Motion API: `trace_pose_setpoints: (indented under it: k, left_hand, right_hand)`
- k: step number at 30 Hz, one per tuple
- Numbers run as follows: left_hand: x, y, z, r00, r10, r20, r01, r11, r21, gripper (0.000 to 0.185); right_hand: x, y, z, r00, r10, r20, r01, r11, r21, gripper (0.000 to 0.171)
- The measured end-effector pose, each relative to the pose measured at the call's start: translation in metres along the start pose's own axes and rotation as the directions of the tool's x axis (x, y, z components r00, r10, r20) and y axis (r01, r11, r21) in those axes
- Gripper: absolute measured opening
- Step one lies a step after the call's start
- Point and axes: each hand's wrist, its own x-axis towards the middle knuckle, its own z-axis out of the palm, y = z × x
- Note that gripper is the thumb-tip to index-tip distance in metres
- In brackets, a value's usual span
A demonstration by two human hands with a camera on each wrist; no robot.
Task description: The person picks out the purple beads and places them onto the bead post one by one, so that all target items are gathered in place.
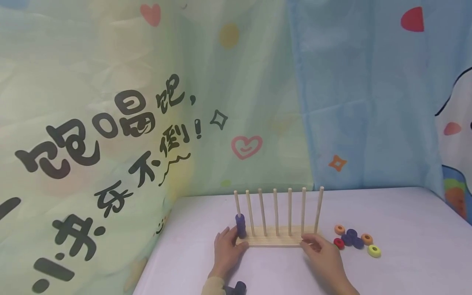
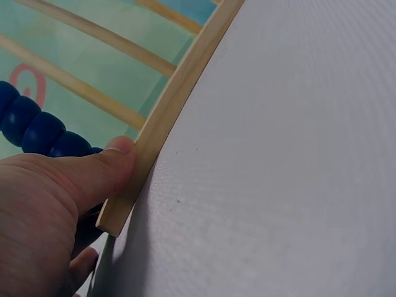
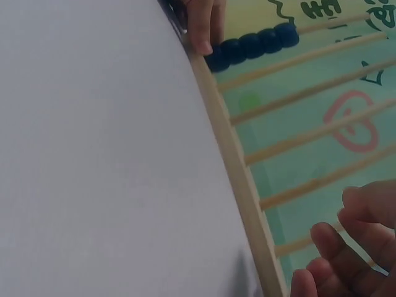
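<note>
A wooden peg rack (image 1: 274,241) with a row of upright pegs stands on the table. Stacked on its leftmost peg are several dark blue beads (image 1: 240,226), close beside my left hand (image 1: 228,250). That hand grips the rack's left end, its thumb (image 2: 114,162) on the front edge of the base (image 2: 162,117) and its other fingers partly hidden behind. At the rack's right end is my right hand (image 1: 324,254), fingers loosely bent. The right wrist view shows nothing between those fingers (image 3: 346,260); they overlap the rightmost pegs there.
Right of the rack lie loose beads: two orange (image 1: 339,229), a red one (image 1: 339,243), a yellow one (image 1: 374,251) and dark blue ones (image 1: 352,234). A printed curtain (image 1: 258,102) hangs behind the white table (image 1: 280,270). A dark device (image 1: 240,287) is at the left wrist.
</note>
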Motion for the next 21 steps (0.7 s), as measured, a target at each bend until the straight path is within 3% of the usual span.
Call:
trace_pose_setpoints:
  k: [8, 17, 21]
  left_hand:
    - [0.001, 0.001, 0.001, 1.0, 0.001, 0.006, -0.001, 1.0, 0.013, 0.046]
    - [-0.001, 0.0, 0.0, 0.999, 0.029, -0.022, -0.028, 0.999, 0.03, 0.047]
    - [-0.001, 0.0, 0.0, 1.0, 0.01, -0.007, -0.01, 1.0, 0.03, 0.048]
  right_hand:
    - [-0.002, 0.018, -0.009, 0.996, 0.018, -0.092, -0.023, 0.998, -0.064, 0.017]
    - [0.0, 0.028, -0.022, 0.971, 0.079, -0.225, -0.096, 0.993, -0.063, 0.015]
    - [0.002, 0.036, -0.03, 0.959, 0.104, -0.263, -0.13, 0.988, -0.085, 0.015]
